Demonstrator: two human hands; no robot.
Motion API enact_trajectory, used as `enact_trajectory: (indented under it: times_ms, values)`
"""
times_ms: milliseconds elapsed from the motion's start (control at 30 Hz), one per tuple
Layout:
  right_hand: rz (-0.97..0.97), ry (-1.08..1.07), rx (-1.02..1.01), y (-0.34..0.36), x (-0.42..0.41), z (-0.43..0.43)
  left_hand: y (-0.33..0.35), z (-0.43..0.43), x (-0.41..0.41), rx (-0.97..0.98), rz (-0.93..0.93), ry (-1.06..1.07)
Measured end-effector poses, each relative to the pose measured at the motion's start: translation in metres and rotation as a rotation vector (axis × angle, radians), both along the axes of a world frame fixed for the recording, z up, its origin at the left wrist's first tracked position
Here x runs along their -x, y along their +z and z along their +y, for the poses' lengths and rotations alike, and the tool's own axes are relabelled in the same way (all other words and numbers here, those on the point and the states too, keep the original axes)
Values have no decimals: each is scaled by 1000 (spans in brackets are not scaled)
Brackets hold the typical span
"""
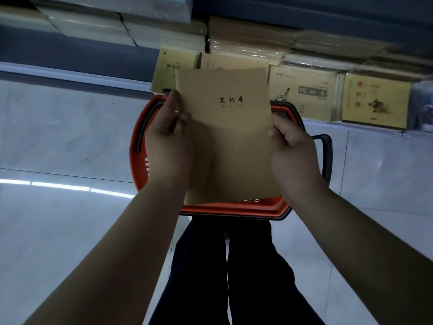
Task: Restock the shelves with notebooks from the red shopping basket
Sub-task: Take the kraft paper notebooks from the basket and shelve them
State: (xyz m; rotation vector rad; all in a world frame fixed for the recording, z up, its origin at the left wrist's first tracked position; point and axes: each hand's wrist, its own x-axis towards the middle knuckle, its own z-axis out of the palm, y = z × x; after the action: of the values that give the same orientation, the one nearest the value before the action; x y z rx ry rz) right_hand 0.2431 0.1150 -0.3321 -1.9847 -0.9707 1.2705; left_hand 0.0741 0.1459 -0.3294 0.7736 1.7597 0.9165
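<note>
A tan kraft notebook (230, 137) with dark printed characters is held flat above the red shopping basket (234, 211), which stands on the floor. My left hand (169, 144) grips the notebook's left edge, thumb on the cover. My right hand (294, 156) grips its right edge. The notebook hides most of the basket's inside. Beyond the basket, the low shelf (77, 76) carries upright notebooks (302, 92) facing me.
Wrapped stacks of paper goods (253, 41) fill the shelf above. The basket's black handle (326, 158) sticks out to the right. Pale glossy floor tiles (65, 137) spread to both sides. My dark-trousered legs (234, 273) stand just behind the basket.
</note>
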Motion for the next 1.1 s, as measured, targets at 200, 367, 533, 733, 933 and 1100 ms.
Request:
enact_trajectory:
  times_ms: [200,367,533,733,933,1100]
  values:
    - [-20,41,-5,34,1,-2,32,7,3,1,72,-162]
    - [-63,1,0,68,-6,-5,73,2,-7,4,33,-274]
    - [-11,-20,-45,102,-1,-5,107,2,-6,-26,173,-344]
    - [29,-64,-122,146,2,-5,154,7,0,-65,198,-383]
    - [86,-80,-174,184,-3,-8,196,4,-6,-95,139,-397]
    - [120,-132,-183,222,-2,-11,233,4,-9,-125,84,-390]
